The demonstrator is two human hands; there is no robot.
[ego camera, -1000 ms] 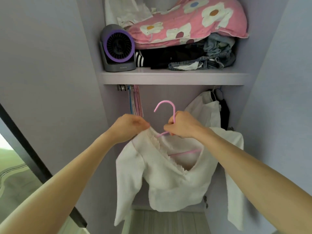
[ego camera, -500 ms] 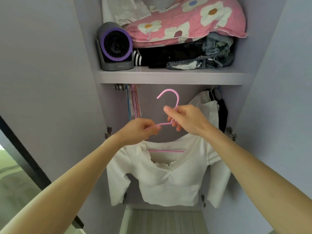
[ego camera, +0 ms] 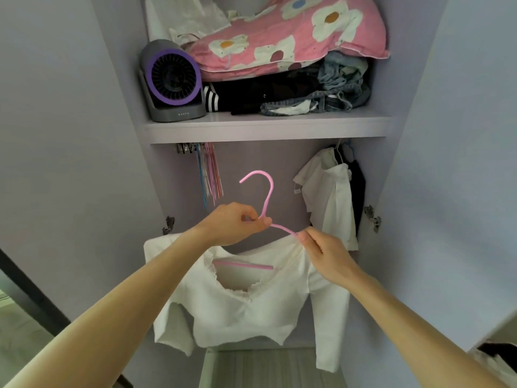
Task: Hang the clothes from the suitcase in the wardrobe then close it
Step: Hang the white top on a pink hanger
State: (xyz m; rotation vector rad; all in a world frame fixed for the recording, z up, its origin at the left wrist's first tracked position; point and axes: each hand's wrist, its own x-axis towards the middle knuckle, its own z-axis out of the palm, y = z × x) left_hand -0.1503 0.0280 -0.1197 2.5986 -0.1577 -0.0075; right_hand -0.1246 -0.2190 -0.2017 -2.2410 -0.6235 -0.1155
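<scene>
The left hand (ego camera: 233, 225) pinches the neck of the pink hanger (ego camera: 269, 191) just under its hook while the right hand (ego camera: 328, 257) pinches the shoulder of the white top (ego camera: 251, 306) draped on it, both forearms raised before the open lilac wardrobe (ego camera: 123, 135), its rail hidden behind the shelf (ego camera: 279, 130) holding a fan (ego camera: 173, 79) and a flowered pillow (ego camera: 279, 40).

One shoulder of the hanger (ego camera: 268, 198) is hidden — behind the left hand (ego camera: 232, 226).

Only one short line of pale letters, on the front of the base of the grey fan (ego camera: 173, 79), up on the shelf (ego camera: 268, 130) of the wardrobe (ego camera: 260, 161). Too small and blurred to read. No other readable text, label or number.
</scene>
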